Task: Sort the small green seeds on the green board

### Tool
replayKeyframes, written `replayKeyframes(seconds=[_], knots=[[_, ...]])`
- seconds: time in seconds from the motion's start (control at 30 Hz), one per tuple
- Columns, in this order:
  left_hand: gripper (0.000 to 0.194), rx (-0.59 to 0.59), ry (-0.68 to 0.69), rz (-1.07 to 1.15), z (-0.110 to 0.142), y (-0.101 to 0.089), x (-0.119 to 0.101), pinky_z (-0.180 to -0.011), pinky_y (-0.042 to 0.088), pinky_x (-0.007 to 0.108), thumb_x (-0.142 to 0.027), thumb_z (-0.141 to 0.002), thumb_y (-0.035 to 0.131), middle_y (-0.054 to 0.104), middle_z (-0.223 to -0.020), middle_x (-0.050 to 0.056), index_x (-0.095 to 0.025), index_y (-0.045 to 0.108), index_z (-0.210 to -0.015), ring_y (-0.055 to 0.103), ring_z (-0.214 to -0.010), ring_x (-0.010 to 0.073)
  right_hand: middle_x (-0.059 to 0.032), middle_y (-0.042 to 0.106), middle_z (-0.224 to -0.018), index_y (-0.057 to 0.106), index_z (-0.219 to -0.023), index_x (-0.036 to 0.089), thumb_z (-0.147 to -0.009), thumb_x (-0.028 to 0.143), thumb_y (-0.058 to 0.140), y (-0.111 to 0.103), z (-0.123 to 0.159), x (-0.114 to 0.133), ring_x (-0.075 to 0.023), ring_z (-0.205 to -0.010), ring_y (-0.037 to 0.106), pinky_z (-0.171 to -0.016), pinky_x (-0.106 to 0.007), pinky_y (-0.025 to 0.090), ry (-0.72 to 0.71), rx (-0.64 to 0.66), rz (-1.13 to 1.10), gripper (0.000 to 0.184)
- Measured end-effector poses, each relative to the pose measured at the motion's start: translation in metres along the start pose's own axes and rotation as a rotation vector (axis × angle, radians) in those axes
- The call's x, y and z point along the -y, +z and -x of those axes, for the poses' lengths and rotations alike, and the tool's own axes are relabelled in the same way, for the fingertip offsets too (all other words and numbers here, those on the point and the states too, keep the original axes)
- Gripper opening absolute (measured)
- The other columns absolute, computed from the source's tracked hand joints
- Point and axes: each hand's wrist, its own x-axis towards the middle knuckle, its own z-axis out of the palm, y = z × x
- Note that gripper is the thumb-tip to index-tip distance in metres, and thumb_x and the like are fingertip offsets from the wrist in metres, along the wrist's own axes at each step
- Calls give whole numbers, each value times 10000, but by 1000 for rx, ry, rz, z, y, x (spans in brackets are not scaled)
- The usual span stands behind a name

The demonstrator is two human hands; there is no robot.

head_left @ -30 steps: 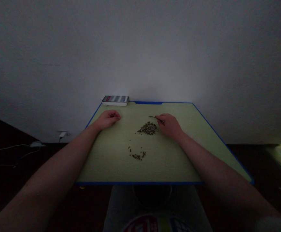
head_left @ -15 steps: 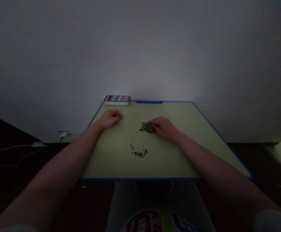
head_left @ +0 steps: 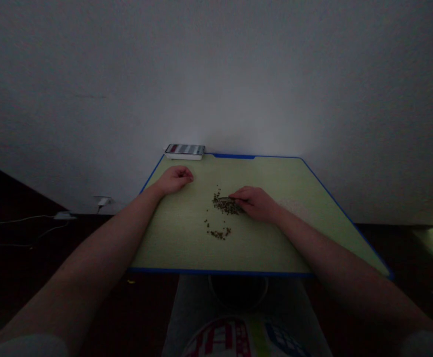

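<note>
A pale green table [head_left: 276,248] with a blue rim stands before me in dim light. My right hand [head_left: 255,202] is closed on a thin dark tool, perhaps a small spoon [head_left: 226,200], whose tip lies in a pile of small dark seeds [head_left: 226,206]. A smaller scatter of seeds [head_left: 218,232] sits nearer to me. My left hand [head_left: 174,178] rests on the table's far left with its fingers curled in, apparently holding nothing.
A phone [head_left: 185,150] lies on a white block at the table's far left corner against the wall. A charger and cables [head_left: 62,216] lie on the dark floor at left. A dark round container [head_left: 237,290] sits under the table's near edge.
My right hand has moved left and toward me, bringing the tool's tip down from above the seed pile into it. The left hand has stayed put.
</note>
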Motion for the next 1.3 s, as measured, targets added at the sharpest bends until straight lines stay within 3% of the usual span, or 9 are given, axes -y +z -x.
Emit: replayKeyframes(seconds=[0.17,0.27,0.33,0.43,0.57,0.73,0.93,1.1,1.3], knots=[[170,-2,-6,-4,0,1,1,-502,317,232,-312,-671,652,486,-520,-53,-156,636,-739,420,-488,87,-69,787,-985,769,-1115,224,-889,190,563,-11,3,4,-201,-879,714,-791,-332,532,59,-107,-130,308],[163,-6,-14,-1,-1,1,0,-503,311,230,-297,-663,657,480,-517,-55,-156,638,-742,412,-490,86,-57,784,-891,772,-1063,194,-858,221,589,-17,11,21,-168,-730,694,-666,-279,509,76,-122,-217,276],[162,-1,-17,7,-1,1,-1,-505,315,229,-291,-657,661,484,-519,-55,-156,636,-744,416,-495,85,-26,759,-786,768,-1039,195,-839,212,588,-15,18,41,-138,-631,649,-599,-247,470,-1,-59,-226,270],[163,12,-14,29,-1,1,-1,-502,314,225,-290,-654,664,491,-520,-51,-154,633,-738,423,-498,83,-30,746,-781,758,-1031,190,-834,196,578,-5,27,72,-139,-664,652,-658,-253,472,-200,60,-239,267],[165,9,-16,47,-2,1,0,-495,308,222,-293,-647,672,485,-514,-53,-156,628,-727,418,-492,78,-41,738,-765,758,-984,178,-838,150,547,7,29,89,-155,-687,653,-656,-259,454,-192,169,-205,258],[180,18,-22,49,-2,1,1,-487,303,224,-305,-647,683,483,-508,-52,-157,636,-738,418,-482,80,-7,714,-707,754,-867,200,-798,141,579,7,21,70,-133,-619,608,-617,-242,423,-16,123,-170,197],[176,7,-31,23,-3,1,2,-493,308,231,-295,-658,684,485,-515,-47,-149,640,-746,421,-479,83,1,727,-738,765,-935,201,-810,199,589,-1,14,36,-124,-608,600,-588,-233,415,118,-48,-235,215],[162,6,-24,5,-2,2,2,-494,298,227,-288,-670,673,482,-526,-52,-149,632,-745,412,-479,80,-36,756,-817,780,-972,200,-793,173,577,-3,11,21,-152,-677,639,-631,-255,439,115,-93,-104,272],[136,16,-32,17,0,2,-4,-490,305,229,-266,-669,659,474,-515,-54,-150,620,-731,403,-473,79,-26,760,-814,778,-1034,209,-795,187,599,-1,15,31,-147,-674,639,-650,-253,453,26,-25,-110,300]])
